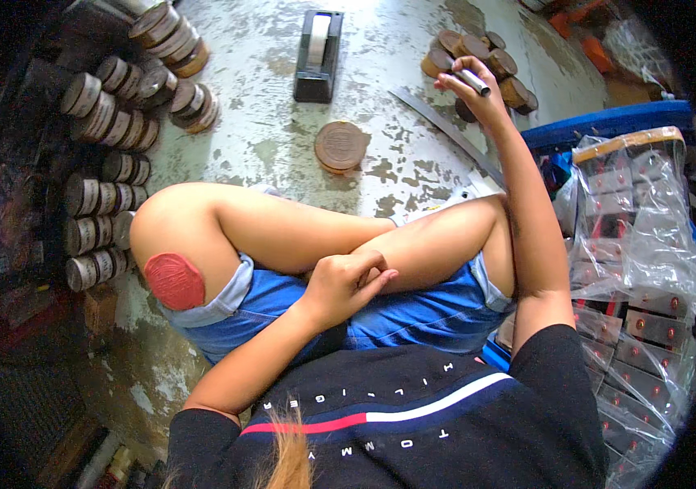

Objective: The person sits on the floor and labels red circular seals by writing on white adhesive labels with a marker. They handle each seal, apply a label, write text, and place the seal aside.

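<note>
My right hand [470, 91] is raised at the upper right, closed on a silver metal tube [475, 84], beside a group of brown round discs [509, 63]. My left hand [348, 281] rests on my crossed lower leg, fingers curled, with nothing visible in them. A single brown disc [340, 147] with a raised pattern lies in front of me on the worn pale floor [258, 151]. A red round patterned piece [173, 279] lies on my left leg near the knee. A long metal ruler-like strip [433, 124] lies below the raised hand, running toward my right knee.
A black tape dispenser [317, 57] stands at the top centre. Stacks of round containers [93, 122] line the left. At the right, a blue-rimmed tray [600, 114] sits by plastic-wrapped grey pieces [633, 212]; orange objects [592, 45] lie at the upper right.
</note>
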The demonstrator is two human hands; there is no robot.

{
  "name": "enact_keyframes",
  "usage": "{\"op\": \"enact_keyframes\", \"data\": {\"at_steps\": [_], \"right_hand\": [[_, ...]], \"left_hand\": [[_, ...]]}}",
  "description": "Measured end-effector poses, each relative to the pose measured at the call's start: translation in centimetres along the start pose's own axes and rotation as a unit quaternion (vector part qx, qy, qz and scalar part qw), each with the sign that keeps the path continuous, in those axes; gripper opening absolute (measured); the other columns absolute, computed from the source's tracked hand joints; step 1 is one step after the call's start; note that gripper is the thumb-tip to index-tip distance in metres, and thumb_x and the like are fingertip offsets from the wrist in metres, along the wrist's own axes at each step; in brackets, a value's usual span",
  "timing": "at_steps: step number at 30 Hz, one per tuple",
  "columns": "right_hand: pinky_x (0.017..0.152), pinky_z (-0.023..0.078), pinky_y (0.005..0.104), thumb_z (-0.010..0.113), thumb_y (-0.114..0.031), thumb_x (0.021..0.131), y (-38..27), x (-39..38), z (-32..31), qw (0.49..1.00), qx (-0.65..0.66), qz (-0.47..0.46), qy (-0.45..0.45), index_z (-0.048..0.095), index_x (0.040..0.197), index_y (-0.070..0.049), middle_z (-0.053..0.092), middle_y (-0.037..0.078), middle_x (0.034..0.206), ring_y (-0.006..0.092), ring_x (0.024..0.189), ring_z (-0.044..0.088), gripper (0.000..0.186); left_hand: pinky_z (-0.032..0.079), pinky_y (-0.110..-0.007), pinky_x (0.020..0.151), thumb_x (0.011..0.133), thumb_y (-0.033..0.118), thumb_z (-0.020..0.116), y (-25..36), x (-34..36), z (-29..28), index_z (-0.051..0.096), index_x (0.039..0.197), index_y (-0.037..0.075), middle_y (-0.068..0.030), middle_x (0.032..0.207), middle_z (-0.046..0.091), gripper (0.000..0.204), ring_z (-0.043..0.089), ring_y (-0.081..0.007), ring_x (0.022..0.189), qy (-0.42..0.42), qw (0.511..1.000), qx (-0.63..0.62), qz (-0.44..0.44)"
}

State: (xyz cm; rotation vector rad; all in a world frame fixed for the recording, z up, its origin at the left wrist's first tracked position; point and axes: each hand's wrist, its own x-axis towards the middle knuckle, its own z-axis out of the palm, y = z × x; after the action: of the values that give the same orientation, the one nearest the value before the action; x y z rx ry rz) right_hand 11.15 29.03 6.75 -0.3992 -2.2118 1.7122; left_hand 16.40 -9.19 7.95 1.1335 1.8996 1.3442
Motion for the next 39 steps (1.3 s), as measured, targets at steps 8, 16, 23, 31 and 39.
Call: {"op": "enact_keyframes", "data": {"at_steps": [8,16,23,31,39], "right_hand": [[0.077,0.047,0.0306,0.071,-0.030,0.084,5.4,0.8,-3.2,0.946,-0.316,0.066,-0.040,0.065,0.099,-0.009,0.069,0.008,0.093,0.0176,0.084,0.062,0.027],[0.059,0.047,0.0233,0.078,-0.023,0.078,2.9,-2.0,-9.3,0.924,-0.195,0.315,-0.091,0.062,0.089,-0.010,0.065,0.001,0.080,0.0092,0.072,0.061,0.023],[0.047,0.039,0.0252,0.089,-0.013,0.060,7.5,-9.7,-18.7,0.870,-0.319,0.376,0.015,0.052,0.085,-0.011,0.060,0.002,0.073,0.0108,0.064,0.056,0.044],[0.058,0.044,0.0297,0.084,-0.015,0.066,10.8,-18.0,-14.8,0.903,-0.346,0.139,0.215,0.050,0.085,-0.006,0.054,0.003,0.066,0.0134,0.062,0.053,0.040],[0.059,0.043,0.0300,0.077,-0.011,0.074,13.0,-25.0,-8.6,0.870,-0.484,0.005,0.091,0.056,0.090,-0.005,0.055,0.006,0.073,0.0132,0.067,0.053,0.026]], "left_hand": [[0.040,-0.034,0.045,0.083,0.019,0.070,-0.2,0.2,0.4,0.058,0.073,0.007,-0.0096,0.051,0.049,0.020,0.052,-0.0217,0.043,-0.011,1.000,-0.014,-0.005],[0.042,-0.037,0.046,0.085,0.024,0.068,-1.1,0.0,0.3,0.058,0.073,0.005,-0.0141,0.054,0.052,0.024,0.053,-0.0302,0.046,0.006,1.000,0.003,0.029],[0.043,-0.035,0.046,0.086,0.023,0.067,-0.6,0.3,0.5,0.059,0.077,0.005,-0.0121,0.055,0.055,0.021,0.056,-0.0237,0.047,-0.047,0.999,-0.010,-0.027],[0.040,-0.031,0.046,0.083,0.016,0.071,-0.1,0.9,0.3,0.060,0.075,0.004,-0.0100,0.054,0.051,0.018,0.048,-0.0173,0.044,-0.086,0.992,0.001,-0.089],[0.044,-0.035,0.047,0.084,0.021,0.068,-1.3,0.8,1.0,0.059,0.075,0.006,-0.0102,0.055,0.054,0.019,0.056,-0.0246,0.047,-0.058,0.996,-0.009,-0.061]]}}
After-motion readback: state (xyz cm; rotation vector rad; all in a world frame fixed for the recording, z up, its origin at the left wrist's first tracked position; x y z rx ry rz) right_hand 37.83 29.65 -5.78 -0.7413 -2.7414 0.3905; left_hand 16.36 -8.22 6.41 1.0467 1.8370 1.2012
